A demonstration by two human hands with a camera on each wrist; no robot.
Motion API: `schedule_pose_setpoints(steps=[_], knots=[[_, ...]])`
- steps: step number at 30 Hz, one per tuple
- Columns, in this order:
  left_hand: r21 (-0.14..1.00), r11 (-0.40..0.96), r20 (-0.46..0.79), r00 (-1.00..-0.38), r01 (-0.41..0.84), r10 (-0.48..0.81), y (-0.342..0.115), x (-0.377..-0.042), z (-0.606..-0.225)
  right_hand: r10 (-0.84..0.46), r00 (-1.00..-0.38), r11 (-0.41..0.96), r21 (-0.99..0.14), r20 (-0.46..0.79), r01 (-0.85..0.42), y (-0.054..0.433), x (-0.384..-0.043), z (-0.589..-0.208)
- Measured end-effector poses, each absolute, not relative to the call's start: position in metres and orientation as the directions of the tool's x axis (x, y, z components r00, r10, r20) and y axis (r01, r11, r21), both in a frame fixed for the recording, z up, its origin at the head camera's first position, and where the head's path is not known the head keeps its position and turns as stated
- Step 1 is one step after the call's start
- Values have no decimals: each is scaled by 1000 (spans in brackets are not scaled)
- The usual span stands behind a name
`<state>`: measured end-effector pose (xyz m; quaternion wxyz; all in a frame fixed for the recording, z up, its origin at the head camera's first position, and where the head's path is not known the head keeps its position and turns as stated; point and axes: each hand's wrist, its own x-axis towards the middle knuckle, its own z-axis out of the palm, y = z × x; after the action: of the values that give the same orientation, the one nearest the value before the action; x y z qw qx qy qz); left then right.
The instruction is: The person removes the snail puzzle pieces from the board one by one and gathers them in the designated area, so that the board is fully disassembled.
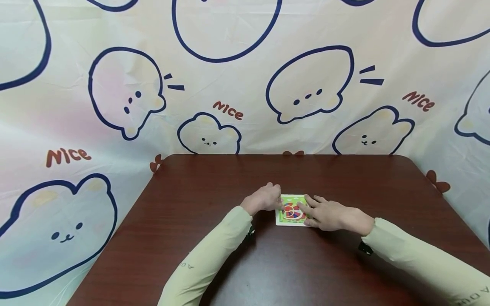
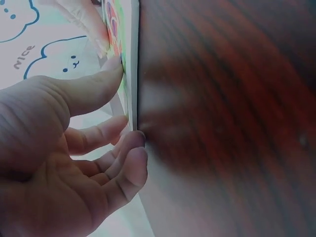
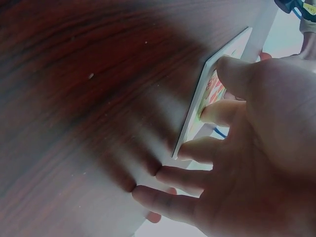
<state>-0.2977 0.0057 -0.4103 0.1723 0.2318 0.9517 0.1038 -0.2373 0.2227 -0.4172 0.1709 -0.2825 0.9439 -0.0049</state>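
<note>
A flat square board (image 1: 279,220) with a white border lies on the table, printed in green with a colourful spiral. At its left side is my left hand (image 1: 264,199), fingers curled at the edge. In the left wrist view the left thumb (image 2: 94,91) rests on the printed face, and the fingertips meet the board's edge (image 2: 132,74). My right hand (image 1: 328,214) spreads its fingers over the right side. The right wrist view shows the right thumb (image 3: 234,74) on the border, two fingers on the board, and the other fingertips touching the table beside it.
The dark brown wooden table (image 1: 214,178) has rounded far corners. Behind and beside it hangs a pale cloth (image 1: 245,85) with cartoon bears and the word "Nice". Both forearms, in light yellow sleeves (image 1: 214,250), reach in from the front.
</note>
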Motion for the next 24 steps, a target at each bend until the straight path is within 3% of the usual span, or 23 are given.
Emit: schedule_pose_setpoints(steps=[16,24], knots=[[282,861,-315,-807,423,499,5,-302,-411,-522,-787,847,-94,-328,-523,223,-238,-415],[285,828,-247,-797,483,551,-2,-298,-412,-507,-797,856,-80,-327,-511,219,-238,-421]])
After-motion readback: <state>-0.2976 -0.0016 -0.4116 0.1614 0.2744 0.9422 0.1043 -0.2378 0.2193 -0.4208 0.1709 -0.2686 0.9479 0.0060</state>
